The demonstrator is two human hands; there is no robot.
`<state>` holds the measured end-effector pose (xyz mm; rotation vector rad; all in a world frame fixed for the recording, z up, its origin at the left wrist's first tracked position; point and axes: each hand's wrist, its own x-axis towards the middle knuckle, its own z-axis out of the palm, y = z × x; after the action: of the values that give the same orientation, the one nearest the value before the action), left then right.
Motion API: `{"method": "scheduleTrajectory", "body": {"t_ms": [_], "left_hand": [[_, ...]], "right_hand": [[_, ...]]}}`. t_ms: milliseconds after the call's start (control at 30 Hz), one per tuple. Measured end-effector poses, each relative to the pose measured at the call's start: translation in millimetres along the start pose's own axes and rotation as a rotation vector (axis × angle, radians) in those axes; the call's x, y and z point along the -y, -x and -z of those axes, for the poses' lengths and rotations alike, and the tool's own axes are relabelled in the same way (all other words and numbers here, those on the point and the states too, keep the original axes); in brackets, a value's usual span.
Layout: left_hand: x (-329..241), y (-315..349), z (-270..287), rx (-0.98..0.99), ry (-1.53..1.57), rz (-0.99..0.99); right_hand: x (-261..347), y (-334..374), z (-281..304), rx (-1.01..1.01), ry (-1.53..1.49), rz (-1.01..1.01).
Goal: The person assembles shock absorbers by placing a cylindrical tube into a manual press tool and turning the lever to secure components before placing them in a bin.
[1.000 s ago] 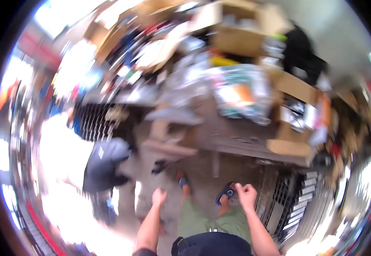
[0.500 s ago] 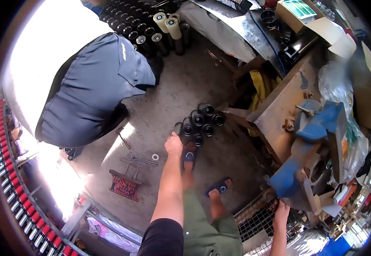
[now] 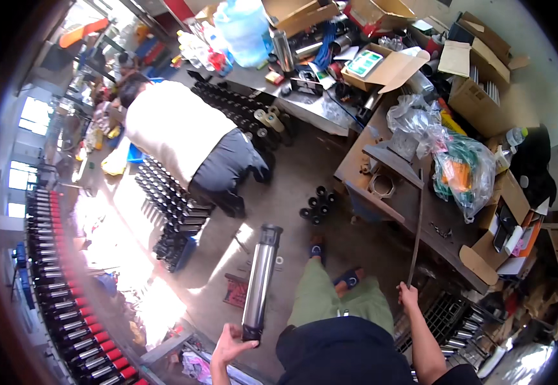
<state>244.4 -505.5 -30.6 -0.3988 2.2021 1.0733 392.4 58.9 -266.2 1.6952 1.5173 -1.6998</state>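
A shiny metal cylinder with black ends [image 3: 261, 276] stands tilted in front of my left side. My left hand [image 3: 231, 345] is closed on its lower black end, with the thumb against the side. A long thin metal bar [image 3: 417, 237] slants up beside the workbench. My right hand [image 3: 408, 296] is wrapped round the lower end of this bar. Several short black cylinders [image 3: 317, 206] stand grouped on the floor beyond my feet.
A cluttered workbench [image 3: 372, 208] with boxes and plastic bags runs along the right. Ahead on the left, a co-worker [image 3: 183, 131] bends over beside rows of black cylinders [image 3: 170, 199]. A rack of red-ended rods [image 3: 67, 289] curves along the left. A small red-topped stool [image 3: 235, 292] stands on the floor.
The view has lifted and widened. My left hand has come back from near the floor cylinders and now holds up the metal cylinder. My right hand now shows gripping the long bar.
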Motion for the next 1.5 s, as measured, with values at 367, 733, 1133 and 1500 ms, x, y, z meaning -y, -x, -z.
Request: {"method": "scheduleTrajectory", "body": {"t_ms": [367,733,1133,1500], "left_hand": [[-365,-82,-103,-0.061,0.481,-1.3],[-525,-203,-197,0.338,0.706,-1.015],[-501,-194,-218,0.591,0.294,-1.242],[-521,-203,-198,0.908,0.17,-1.188]], "right_hand": [[42,63,22,-0.549,0.299,0.296],[-56,184,-13,-0.782,0.15,0.423],[10,238,-45,-0.706,-0.011,0.622],[159,271,118,-1.196,0.514,1.075]]}}
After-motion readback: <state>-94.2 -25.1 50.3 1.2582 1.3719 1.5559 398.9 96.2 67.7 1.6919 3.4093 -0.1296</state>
